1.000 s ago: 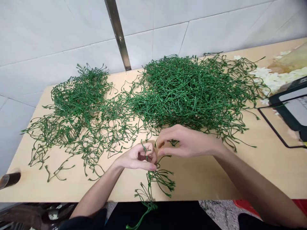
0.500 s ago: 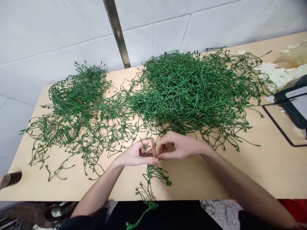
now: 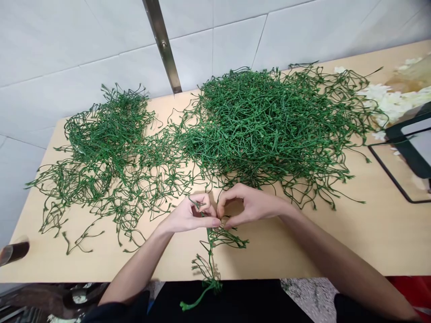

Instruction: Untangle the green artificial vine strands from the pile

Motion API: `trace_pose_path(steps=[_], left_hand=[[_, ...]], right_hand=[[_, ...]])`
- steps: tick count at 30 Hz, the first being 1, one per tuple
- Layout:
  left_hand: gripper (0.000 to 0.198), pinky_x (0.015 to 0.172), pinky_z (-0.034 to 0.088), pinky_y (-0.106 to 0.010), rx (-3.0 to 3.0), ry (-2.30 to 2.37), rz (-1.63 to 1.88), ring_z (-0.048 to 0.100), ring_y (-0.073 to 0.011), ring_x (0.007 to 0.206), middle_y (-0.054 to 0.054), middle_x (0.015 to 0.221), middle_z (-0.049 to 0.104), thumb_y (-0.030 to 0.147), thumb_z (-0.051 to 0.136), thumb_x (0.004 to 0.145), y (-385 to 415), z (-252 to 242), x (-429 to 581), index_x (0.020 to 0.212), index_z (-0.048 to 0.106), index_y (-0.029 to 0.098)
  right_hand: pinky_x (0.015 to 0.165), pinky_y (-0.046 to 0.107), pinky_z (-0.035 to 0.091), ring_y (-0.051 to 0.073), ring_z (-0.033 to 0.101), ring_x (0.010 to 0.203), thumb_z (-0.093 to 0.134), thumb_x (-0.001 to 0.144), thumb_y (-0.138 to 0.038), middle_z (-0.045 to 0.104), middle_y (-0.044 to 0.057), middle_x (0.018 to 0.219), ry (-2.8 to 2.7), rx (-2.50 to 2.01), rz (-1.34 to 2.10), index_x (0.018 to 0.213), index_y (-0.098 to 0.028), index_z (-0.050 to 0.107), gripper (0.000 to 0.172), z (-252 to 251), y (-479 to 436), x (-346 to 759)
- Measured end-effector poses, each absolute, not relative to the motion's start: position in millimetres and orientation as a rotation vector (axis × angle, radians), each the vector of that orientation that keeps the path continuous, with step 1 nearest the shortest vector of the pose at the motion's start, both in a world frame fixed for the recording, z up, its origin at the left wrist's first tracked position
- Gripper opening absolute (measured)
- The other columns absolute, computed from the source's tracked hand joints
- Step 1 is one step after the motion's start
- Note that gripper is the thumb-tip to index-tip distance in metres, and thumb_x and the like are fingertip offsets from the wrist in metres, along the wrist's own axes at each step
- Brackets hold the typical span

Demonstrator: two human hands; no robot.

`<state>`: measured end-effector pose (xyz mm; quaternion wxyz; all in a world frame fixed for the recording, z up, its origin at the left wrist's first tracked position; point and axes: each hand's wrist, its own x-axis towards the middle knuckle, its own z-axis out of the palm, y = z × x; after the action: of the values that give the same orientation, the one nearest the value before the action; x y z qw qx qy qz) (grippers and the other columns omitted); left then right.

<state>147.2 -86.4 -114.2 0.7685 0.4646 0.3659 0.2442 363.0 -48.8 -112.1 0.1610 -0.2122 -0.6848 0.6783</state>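
My left hand (image 3: 192, 216) is closed around a branched green plastic stem (image 3: 210, 251) that hangs down past the front edge of the wooden table (image 3: 370, 233). My right hand (image 3: 249, 205) sits right beside it, thumb and forefinger pinched together at the same stem, fingertips touching those of the left hand. Behind both hands lies a large tangled heap of green stems (image 3: 269, 121). A smaller heap of the same stems (image 3: 107, 139) lies at the left.
White artificial petals (image 3: 387, 101) lie at the table's far right, beside a black wire-framed stand (image 3: 404, 154). A white tiled wall with a metal strip (image 3: 161, 45) runs behind the table. A dark cylindrical object (image 3: 13, 252) pokes in at the left edge.
My right hand has drawn in to the left hand and pinched the stem. The hanging stem has shifted slightly, and the view has tilted a little downward.
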Motion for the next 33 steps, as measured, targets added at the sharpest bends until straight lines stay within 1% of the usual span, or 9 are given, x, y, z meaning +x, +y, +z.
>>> trace_pose_path(steps=[3,6,10,15,18,22,28,30,33], left_hand=[[0.049,0.057,0.041,-0.022,1.030,0.821,0.495,0.053,-0.0077,0.059,0.003,0.066,0.056,0.029,0.082,0.068,-86.0,-114.5,146.2,0.062,0.035,0.018],[0.048,0.058,0.042,-0.022,1.038,0.821,0.468,0.053,-0.0074,0.060,0.002,0.068,0.058,0.029,0.082,0.068,-84.9,-113.7,145.2,0.062,0.036,0.017],[0.051,0.060,0.045,-0.023,1.019,0.802,0.463,0.054,-0.0075,0.061,0.000,0.071,0.062,0.024,0.084,0.065,-82.8,-110.8,144.7,0.062,0.034,0.018],[0.048,0.063,0.048,-0.024,1.034,0.788,0.511,0.058,-0.0092,0.066,-0.002,0.076,0.064,0.020,0.084,0.065,-83.1,-111.7,144.9,0.062,0.036,0.017],[0.047,0.063,0.047,-0.023,1.027,0.774,0.543,0.059,-0.0092,0.068,-0.002,0.076,0.064,0.019,0.083,0.066,-84.6,-114.8,145.4,0.062,0.037,0.017],[0.049,0.061,0.046,-0.022,0.969,0.812,0.545,0.057,-0.0089,0.065,0.000,0.072,0.063,0.021,0.084,0.065,-86.1,-116.8,146.9,0.064,0.035,0.017],[0.054,0.059,0.044,-0.022,0.947,0.824,0.580,0.053,-0.0084,0.063,0.003,0.068,0.057,0.024,0.085,0.062,-86.4,-116.2,150.1,0.062,0.031,0.018],[0.056,0.058,0.043,-0.021,0.950,0.844,0.580,0.051,-0.0079,0.062,0.003,0.069,0.055,0.025,0.085,0.061,-86.6,-116.7,150.9,0.061,0.029,0.018],[0.057,0.058,0.042,-0.021,0.955,0.871,0.592,0.047,-0.0069,0.060,0.004,0.067,0.051,0.025,0.085,0.061,-86.8,-117.6,152.2,0.061,0.029,0.019]], right_hand=[[0.077,0.027,0.052,0.013,0.066,0.078,0.076,0.073,-0.025,0.072,0.002,0.083,-1.952,-0.597,1.896,0.081,-0.014,0.070,0.014,-111.6,-52.4,358.1],[0.074,0.025,0.051,0.011,0.065,0.074,0.072,0.073,-0.016,0.071,0.001,0.079,-1.954,-0.614,1.877,0.077,-0.014,0.069,0.006,-110.6,-54.0,356.2],[0.076,0.027,0.052,0.012,0.065,0.078,0.067,0.071,-0.008,0.069,0.002,0.081,-1.872,-0.618,1.943,0.077,-0.014,0.065,0.008,-111.9,-54.2,357.8],[0.077,0.027,0.052,0.012,0.063,0.079,0.068,0.074,-0.012,0.065,0.001,0.081,-1.731,-0.635,2.061,0.076,-0.014,0.060,0.009,-112.5,-55.3,358.9],[0.074,0.024,0.052,0.010,0.063,0.078,0.070,0.076,-0.015,0.064,0.001,0.084,-1.563,-0.581,2.204,0.076,-0.015,0.054,0.016,-110.8,-55.9,358.5],[0.068,0.023,0.051,0.008,0.062,0.073,0.067,0.082,-0.017,0.062,0.000,0.083,-1.545,-0.563,2.256,0.082,-0.015,0.051,0.016,-111.3,-55.5,358.0],[0.059,0.023,0.047,0.007,0.057,0.065,0.064,0.089,-0.032,0.059,0.000,0.084,-1.533,-0.512,2.307,0.086,-0.016,0.050,0.021,-111.7,-53.0,356.8],[0.060,0.022,0.047,0.006,0.057,0.066,0.070,0.084,-0.033,0.060,0.001,0.090,-1.500,-0.518,2.341,0.089,-0.016,0.051,0.026,-110.2,-52.7,357.6],[0.058,0.019,0.046,0.006,0.057,0.068,0.083,0.069,-0.026,0.060,-0.001,0.091,-1.484,-0.557,2.402,0.094,-0.017,0.053,0.041,-108.8,-52.9,360.6]])
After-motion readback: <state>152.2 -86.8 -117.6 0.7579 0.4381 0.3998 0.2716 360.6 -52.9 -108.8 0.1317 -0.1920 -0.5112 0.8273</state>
